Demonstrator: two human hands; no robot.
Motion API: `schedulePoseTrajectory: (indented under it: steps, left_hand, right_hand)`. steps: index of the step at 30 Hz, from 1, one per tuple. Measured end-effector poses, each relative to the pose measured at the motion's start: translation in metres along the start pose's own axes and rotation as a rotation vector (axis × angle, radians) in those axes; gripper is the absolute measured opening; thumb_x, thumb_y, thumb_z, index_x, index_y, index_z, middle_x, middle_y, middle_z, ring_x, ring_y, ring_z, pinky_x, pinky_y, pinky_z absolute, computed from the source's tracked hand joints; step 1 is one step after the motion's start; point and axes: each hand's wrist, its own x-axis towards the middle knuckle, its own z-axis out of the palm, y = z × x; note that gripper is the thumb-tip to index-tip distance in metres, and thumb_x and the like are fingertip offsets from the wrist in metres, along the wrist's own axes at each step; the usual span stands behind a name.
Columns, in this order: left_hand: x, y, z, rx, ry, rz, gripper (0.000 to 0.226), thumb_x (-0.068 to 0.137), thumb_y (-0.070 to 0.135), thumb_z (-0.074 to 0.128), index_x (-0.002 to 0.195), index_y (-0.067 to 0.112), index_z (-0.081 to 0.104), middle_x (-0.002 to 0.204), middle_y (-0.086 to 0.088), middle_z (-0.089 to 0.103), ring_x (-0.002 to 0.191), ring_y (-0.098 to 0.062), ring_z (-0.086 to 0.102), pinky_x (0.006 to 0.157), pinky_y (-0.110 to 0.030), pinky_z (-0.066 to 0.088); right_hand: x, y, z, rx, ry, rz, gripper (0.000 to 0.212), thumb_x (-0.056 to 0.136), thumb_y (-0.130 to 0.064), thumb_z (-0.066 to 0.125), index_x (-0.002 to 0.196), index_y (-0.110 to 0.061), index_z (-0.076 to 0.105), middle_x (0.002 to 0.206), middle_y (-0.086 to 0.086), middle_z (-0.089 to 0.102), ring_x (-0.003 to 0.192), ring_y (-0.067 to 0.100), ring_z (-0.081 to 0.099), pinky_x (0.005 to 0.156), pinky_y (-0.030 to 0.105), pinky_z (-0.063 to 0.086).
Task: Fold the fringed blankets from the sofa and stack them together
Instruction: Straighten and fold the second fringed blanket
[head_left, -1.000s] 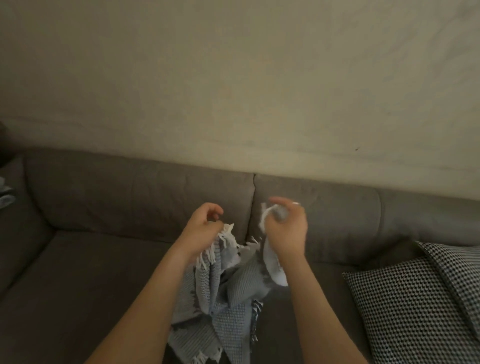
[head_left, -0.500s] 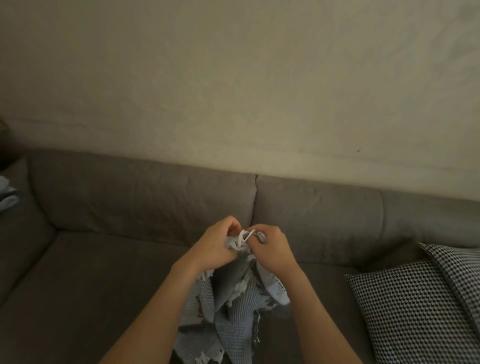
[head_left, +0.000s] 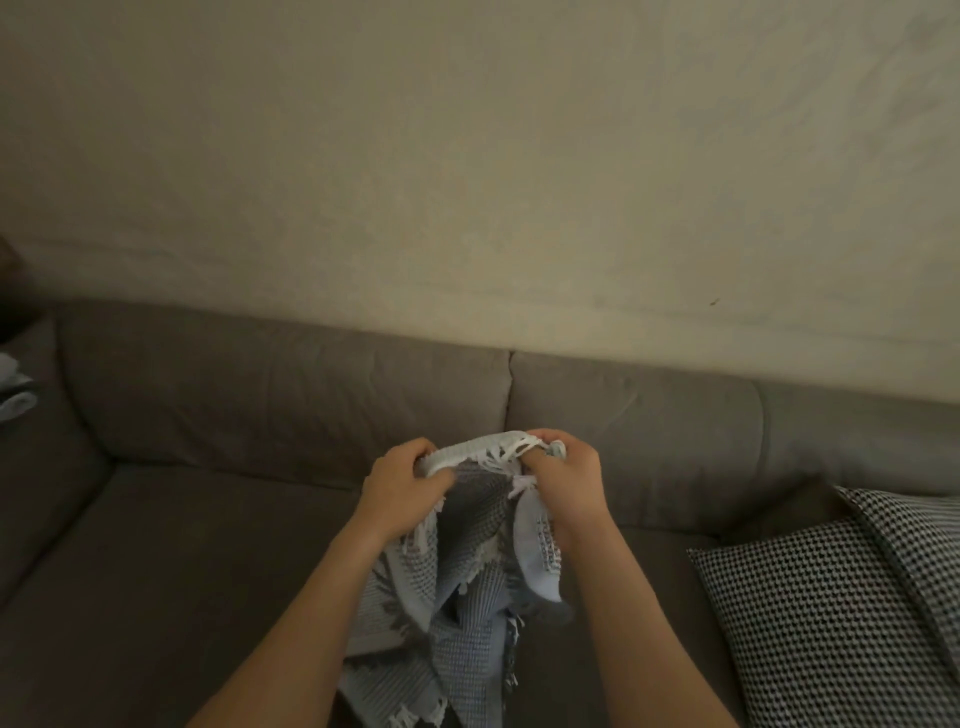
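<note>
Blue-grey fringed blanket (head_left: 457, 597) hangs bunched, seemingly unfolded.

One fringed blanket (head_left: 467, 597) gripped by left hand (head_left: 402, 488) and right hand (head_left: 563, 483); two checked cushions (head_left: 810, 623) (head_left: 924, 540) right of the grip, one blue cloth (head_left: 15, 395) left

Fringed blanket (head_left: 457, 613) — pale blue-grey waffle weave, white fringe. Sofa (head_left: 249, 415) — plain taupe-grey. Cushions (head_left: 831, 613) — black-and-white small check, houndstooth-like. Wall (head_left: 467, 156) — plain cream-beige. Cloth (head_left: 15, 397) at left edge — light blue.
</note>
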Motion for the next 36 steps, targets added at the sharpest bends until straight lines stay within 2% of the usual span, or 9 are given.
schedulePoseTrajectory:
  steps: [7, 11, 15, 19, 22, 25, 29, 33, 36]
  left_hand:
    - [0.002, 0.009, -0.002, 0.045, 0.017, 0.273, 0.022, 0.102, 0.019, 0.053, 0.106, 0.032, 0.07, 0.089, 0.009, 0.071, 0.078, -0.011, 0.068, 0.069, -0.037, 0.055]
    - [0.002, 0.006, -0.001, 0.271, 0.231, 0.124, 0.02, 0.1, 0.024, 0.052, 0.092, 0.027, 0.07, 0.08, 0.012, 0.068, 0.073, -0.011, 0.065, 0.066, -0.041, 0.057]
    - [-0.002, 0.002, -0.003, 0.007, 0.31, -0.077, 0.03, 0.097, 0.016, 0.053, 0.095, 0.025, 0.082, 0.085, 0.012, 0.076, 0.082, -0.016, 0.07, 0.074, -0.035, 0.056]
    - [0.004, 0.009, -0.003, -0.542, 0.086, -0.314, 0.032, 0.098, 0.014, 0.051, 0.095, 0.016, 0.083, 0.088, 0.001, 0.081, 0.091, -0.023, 0.074, 0.08, -0.035, 0.054]
    - [0.001, 0.013, -0.001, -0.619, -0.165, -0.31, 0.027, 0.102, 0.03, 0.062, 0.095, 0.014, 0.082, 0.092, -0.006, 0.082, 0.09, -0.022, 0.077, 0.085, -0.037, 0.054]
    - [-0.001, 0.01, 0.009, -0.473, 0.272, -0.147, 0.038, 0.106, 0.029, 0.059, 0.072, 0.016, 0.069, 0.075, 0.001, 0.072, 0.071, -0.014, 0.067, 0.07, -0.034, 0.048]
    - [0.011, 0.012, 0.011, -0.618, 0.764, -0.286, 0.042, 0.113, 0.033, 0.038, 0.112, 0.003, 0.067, 0.111, -0.013, 0.07, 0.109, -0.034, 0.066, 0.097, -0.043, 0.051]
    - [0.001, 0.032, 0.029, -0.551, 0.423, -0.133, 0.017, 0.108, 0.018, 0.052, 0.12, 0.012, 0.061, 0.107, 0.002, 0.064, 0.106, -0.021, 0.065, 0.074, -0.013, 0.048]
    - [-0.004, 0.025, 0.041, -0.406, -0.054, 0.034, 0.037, 0.104, 0.022, 0.059, 0.134, 0.044, 0.059, 0.134, 0.015, 0.061, 0.12, 0.001, 0.058, 0.1, -0.023, 0.05]
  right_hand:
    - [0.005, 0.002, -0.003, 0.152, 0.149, 0.161, 0.01, 0.091, -0.009, 0.07, 0.089, -0.002, 0.076, 0.073, 0.014, 0.065, 0.071, 0.025, 0.057, 0.059, 0.034, 0.05]
    - [0.003, 0.003, -0.007, 0.156, 0.053, 0.21, 0.01, 0.086, -0.008, 0.071, 0.084, -0.004, 0.08, 0.084, 0.013, 0.077, 0.083, 0.029, 0.072, 0.073, 0.039, 0.059]
    - [0.008, 0.007, -0.01, 0.181, 0.071, 0.274, 0.023, 0.076, -0.009, 0.069, 0.086, 0.012, 0.064, 0.08, 0.014, 0.067, 0.076, 0.028, 0.064, 0.067, 0.04, 0.053]
    - [0.013, 0.01, -0.015, 0.193, 0.039, 0.313, 0.006, 0.08, -0.006, 0.069, 0.082, -0.001, 0.072, 0.08, 0.022, 0.069, 0.074, 0.03, 0.067, 0.067, 0.042, 0.055]
    - [0.014, 0.01, -0.017, 0.118, -0.063, 0.258, 0.028, 0.083, -0.001, 0.07, 0.108, -0.01, 0.077, 0.1, 0.023, 0.075, 0.096, 0.034, 0.074, 0.08, 0.047, 0.062]
    - [0.014, 0.014, -0.017, 0.038, 0.05, 0.258, 0.043, 0.091, 0.0, 0.061, 0.131, -0.015, 0.058, 0.116, 0.012, 0.065, 0.099, 0.022, 0.067, 0.075, 0.034, 0.056]
    - [0.008, 0.012, -0.017, 0.078, 0.203, 0.238, 0.039, 0.101, -0.006, 0.048, 0.14, -0.013, 0.046, 0.121, 0.01, 0.06, 0.095, 0.02, 0.065, 0.077, 0.036, 0.057]
    - [-0.01, 0.004, -0.01, -0.049, 0.017, 0.049, 0.044, 0.102, 0.0, 0.042, 0.14, -0.02, 0.042, 0.1, 0.005, 0.066, 0.072, 0.013, 0.063, 0.063, 0.025, 0.054]
    - [-0.015, 0.001, -0.006, -0.055, -0.202, -0.074, 0.051, 0.1, 0.005, 0.043, 0.142, -0.022, 0.04, 0.087, 0.012, 0.075, 0.077, 0.019, 0.068, 0.069, 0.033, 0.059]
